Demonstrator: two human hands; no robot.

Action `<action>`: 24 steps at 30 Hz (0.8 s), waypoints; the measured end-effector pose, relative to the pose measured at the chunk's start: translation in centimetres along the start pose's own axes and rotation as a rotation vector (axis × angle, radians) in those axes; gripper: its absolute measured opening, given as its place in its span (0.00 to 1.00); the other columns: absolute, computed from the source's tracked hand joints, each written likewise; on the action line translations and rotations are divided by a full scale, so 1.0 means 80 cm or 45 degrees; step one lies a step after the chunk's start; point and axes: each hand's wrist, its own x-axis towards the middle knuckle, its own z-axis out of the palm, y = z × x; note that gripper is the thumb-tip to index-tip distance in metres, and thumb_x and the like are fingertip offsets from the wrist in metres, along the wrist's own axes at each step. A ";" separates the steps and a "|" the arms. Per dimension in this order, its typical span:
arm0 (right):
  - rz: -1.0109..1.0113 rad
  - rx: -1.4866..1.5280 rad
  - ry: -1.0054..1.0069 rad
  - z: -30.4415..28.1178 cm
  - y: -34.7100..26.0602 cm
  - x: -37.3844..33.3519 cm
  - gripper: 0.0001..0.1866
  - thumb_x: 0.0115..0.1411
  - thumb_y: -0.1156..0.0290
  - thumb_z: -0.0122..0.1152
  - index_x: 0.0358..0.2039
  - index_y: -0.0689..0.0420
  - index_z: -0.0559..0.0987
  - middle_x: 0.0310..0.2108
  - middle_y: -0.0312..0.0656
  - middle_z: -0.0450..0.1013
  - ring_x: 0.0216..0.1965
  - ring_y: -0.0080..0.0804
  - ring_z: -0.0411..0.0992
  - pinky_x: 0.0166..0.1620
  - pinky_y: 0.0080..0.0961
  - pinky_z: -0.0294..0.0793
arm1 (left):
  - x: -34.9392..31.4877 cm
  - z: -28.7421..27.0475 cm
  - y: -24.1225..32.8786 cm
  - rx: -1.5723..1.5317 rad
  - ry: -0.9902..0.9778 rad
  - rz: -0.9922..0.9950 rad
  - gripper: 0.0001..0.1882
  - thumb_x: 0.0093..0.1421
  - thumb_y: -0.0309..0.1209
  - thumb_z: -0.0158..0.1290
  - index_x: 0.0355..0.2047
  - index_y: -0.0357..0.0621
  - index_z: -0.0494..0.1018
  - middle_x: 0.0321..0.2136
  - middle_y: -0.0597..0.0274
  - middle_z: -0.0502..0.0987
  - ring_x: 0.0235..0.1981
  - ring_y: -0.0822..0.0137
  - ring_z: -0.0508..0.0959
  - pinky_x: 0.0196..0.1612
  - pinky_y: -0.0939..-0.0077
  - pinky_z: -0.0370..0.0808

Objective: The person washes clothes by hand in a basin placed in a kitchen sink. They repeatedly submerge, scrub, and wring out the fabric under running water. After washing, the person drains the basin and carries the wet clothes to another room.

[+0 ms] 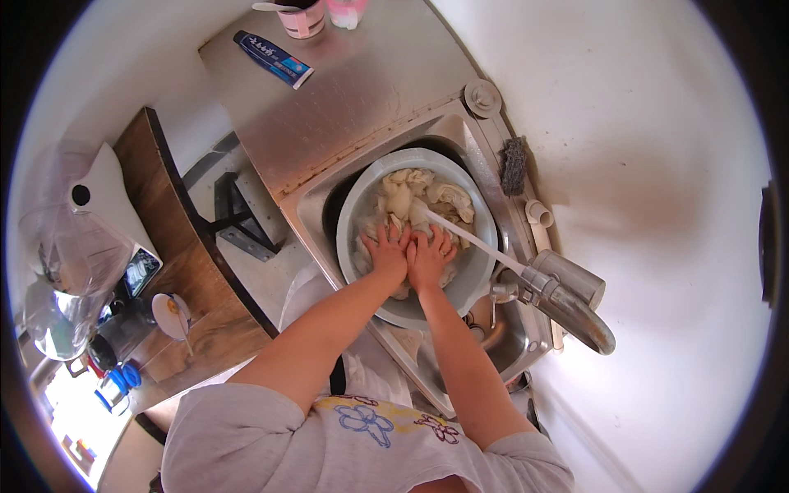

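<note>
Side by side, left hand point(389, 255) and right hand point(426, 258) pressed pale cloth point(399, 198) in the grey basin point(483, 215) — fingers spread, any grasp impossible to tell — as water point(468, 237) streamed in!

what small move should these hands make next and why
Probably press the bunched pale cloth down: the left hand and right hand lie side by side on it in the grey basin, under water streaming from the tap.
</note>
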 end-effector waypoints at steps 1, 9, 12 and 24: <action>0.028 -0.039 -0.003 0.012 0.002 0.006 0.14 0.53 0.58 0.57 0.41 0.43 0.75 0.53 0.43 0.61 0.57 0.51 0.55 0.57 0.59 0.46 | 0.013 0.009 -0.005 0.019 -0.041 -0.001 0.32 0.62 0.43 0.41 0.66 0.59 0.49 0.66 0.54 0.49 0.66 0.41 0.45 0.54 0.22 0.45; 0.014 -0.070 -0.188 0.065 0.035 0.046 0.13 0.53 0.56 0.56 0.35 0.47 0.78 0.40 0.46 0.72 0.47 0.49 0.67 0.50 0.55 0.57 | 0.091 -0.004 -0.019 -0.448 -0.315 -0.435 0.24 0.64 0.48 0.37 0.50 0.50 0.74 0.52 0.50 0.71 0.55 0.52 0.69 0.56 0.51 0.61; -0.019 -0.234 -0.055 0.074 0.041 0.052 0.15 0.55 0.53 0.54 0.36 0.48 0.79 0.35 0.45 0.74 0.44 0.47 0.70 0.44 0.55 0.63 | 0.083 0.042 -0.027 -0.883 -0.182 -0.347 0.25 0.63 0.50 0.39 0.48 0.49 0.75 0.47 0.51 0.76 0.50 0.55 0.75 0.54 0.62 0.67; 0.507 0.637 -0.790 -0.009 0.050 0.103 0.19 0.53 0.53 0.61 0.37 0.54 0.78 0.28 0.49 0.74 0.35 0.46 0.74 0.41 0.36 0.71 | 0.018 -0.116 -0.049 -0.548 -0.319 0.136 0.25 0.58 0.30 0.48 0.57 0.58 0.63 0.45 0.44 0.74 0.45 0.47 0.76 0.47 0.55 0.72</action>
